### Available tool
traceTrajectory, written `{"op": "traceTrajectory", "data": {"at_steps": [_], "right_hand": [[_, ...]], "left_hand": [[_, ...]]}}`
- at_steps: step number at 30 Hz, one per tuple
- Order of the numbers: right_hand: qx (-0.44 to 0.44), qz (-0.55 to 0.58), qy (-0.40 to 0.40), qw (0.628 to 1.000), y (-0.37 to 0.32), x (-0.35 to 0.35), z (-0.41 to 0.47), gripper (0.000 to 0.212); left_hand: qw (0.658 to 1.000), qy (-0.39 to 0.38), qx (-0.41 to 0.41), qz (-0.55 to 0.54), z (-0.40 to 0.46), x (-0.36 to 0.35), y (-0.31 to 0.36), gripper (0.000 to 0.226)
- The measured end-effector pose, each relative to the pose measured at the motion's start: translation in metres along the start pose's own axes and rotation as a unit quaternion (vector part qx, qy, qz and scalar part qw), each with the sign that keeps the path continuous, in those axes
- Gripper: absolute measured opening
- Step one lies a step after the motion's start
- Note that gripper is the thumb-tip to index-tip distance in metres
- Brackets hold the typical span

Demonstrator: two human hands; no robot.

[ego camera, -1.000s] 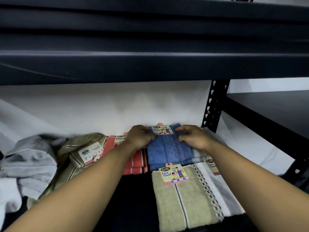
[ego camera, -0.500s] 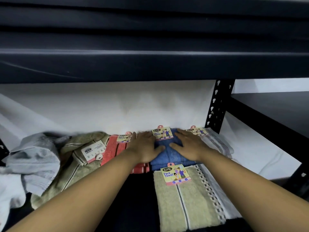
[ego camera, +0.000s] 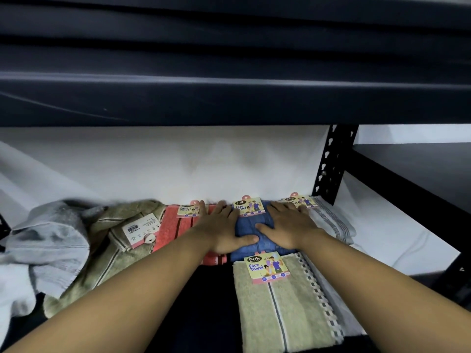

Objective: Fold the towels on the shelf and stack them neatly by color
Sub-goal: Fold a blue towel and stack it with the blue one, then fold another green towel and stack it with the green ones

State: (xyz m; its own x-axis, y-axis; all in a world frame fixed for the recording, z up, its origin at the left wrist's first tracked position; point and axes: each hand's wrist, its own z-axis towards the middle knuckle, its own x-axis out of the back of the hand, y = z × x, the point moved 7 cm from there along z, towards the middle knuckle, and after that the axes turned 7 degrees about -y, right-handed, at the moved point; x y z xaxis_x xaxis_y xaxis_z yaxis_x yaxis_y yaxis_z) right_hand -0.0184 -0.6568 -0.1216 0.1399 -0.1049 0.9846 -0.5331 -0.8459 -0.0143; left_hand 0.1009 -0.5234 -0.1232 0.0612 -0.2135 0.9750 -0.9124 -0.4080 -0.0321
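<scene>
A folded blue towel (ego camera: 251,224) with a paper tag lies at the back of the shelf. My left hand (ego camera: 221,231) presses flat on its left edge, partly over the folded red towel (ego camera: 175,230) beside it. My right hand (ego camera: 288,228) lies flat on the blue towel's right side, fingers straight. A folded grey striped towel (ego camera: 331,222) sits just right of the blue one. In front lies a folded olive towel (ego camera: 275,314) with a tag, on top of a white towel (ego camera: 331,301).
At the left lie an unfolded olive-beige towel (ego camera: 102,256), a crumpled grey towel (ego camera: 48,243) and some white cloth (ego camera: 12,291). The upper shelf's dark beam (ego camera: 229,98) hangs low overhead. A black perforated upright (ego camera: 328,164) stands at the right rear.
Both hands went from pinching the blue towel's far edge to lying flat on top of it. The blue towel now sits further back, level with the red and grey ones.
</scene>
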Motion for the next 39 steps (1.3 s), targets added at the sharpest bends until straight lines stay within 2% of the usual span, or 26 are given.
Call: {"op": "traceTrajectory", "data": {"at_steps": [4, 8, 10, 14, 17, 21, 25, 29, 32, 36, 39], "right_hand": [[-0.013, 0.020, -0.023, 0.999, 0.001, 0.007, -0.003, 0.082], [0.003, 0.072, 0.058, 0.996, -0.019, 0.025, -0.015, 0.081], [0.041, 0.091, 0.106, 0.989, -0.047, 0.032, -0.025, 0.082], [0.117, 0.100, 0.112, 0.982, -0.128, 0.026, -0.039, 0.095], [0.142, 0.087, 0.104, 0.981, -0.182, 0.015, -0.035, 0.078], [0.123, 0.047, 0.102, 0.986, -0.222, -0.006, -0.022, 0.073], [0.084, 0.011, 0.164, 0.983, -0.228, -0.020, -0.025, 0.074], [0.079, 0.008, 0.203, 0.976, -0.226, -0.028, -0.028, 0.073], [0.079, 0.008, 0.211, 0.974, -0.225, -0.028, -0.028, 0.073], [0.079, 0.023, 0.213, 0.974, -0.222, -0.031, -0.027, 0.072], [0.083, 0.031, 0.230, 0.969, -0.221, -0.032, -0.028, 0.071]], "left_hand": [[0.999, 0.011, -0.013, -0.039, -0.008, 0.005, -0.004, 0.105], [0.992, 0.068, -0.016, -0.109, -0.031, 0.009, -0.026, 0.100], [0.990, 0.087, -0.003, -0.107, -0.051, 0.006, -0.044, 0.099], [0.987, 0.119, 0.029, -0.109, -0.102, -0.010, -0.094, 0.103], [0.985, 0.144, 0.069, -0.071, -0.142, -0.028, -0.133, 0.098], [0.985, 0.131, 0.101, -0.041, -0.186, -0.053, -0.171, 0.087], [0.986, 0.120, 0.098, -0.053, -0.202, -0.066, -0.184, 0.084], [0.974, 0.208, 0.083, -0.044, -0.199, -0.042, -0.189, 0.059], [0.964, 0.246, 0.102, -0.013, -0.186, -0.013, -0.197, 0.057], [0.968, 0.191, 0.161, 0.004, -0.156, 0.008, -0.218, 0.066], [0.967, 0.167, 0.190, 0.012, -0.141, 0.012, -0.229, 0.046]]}}
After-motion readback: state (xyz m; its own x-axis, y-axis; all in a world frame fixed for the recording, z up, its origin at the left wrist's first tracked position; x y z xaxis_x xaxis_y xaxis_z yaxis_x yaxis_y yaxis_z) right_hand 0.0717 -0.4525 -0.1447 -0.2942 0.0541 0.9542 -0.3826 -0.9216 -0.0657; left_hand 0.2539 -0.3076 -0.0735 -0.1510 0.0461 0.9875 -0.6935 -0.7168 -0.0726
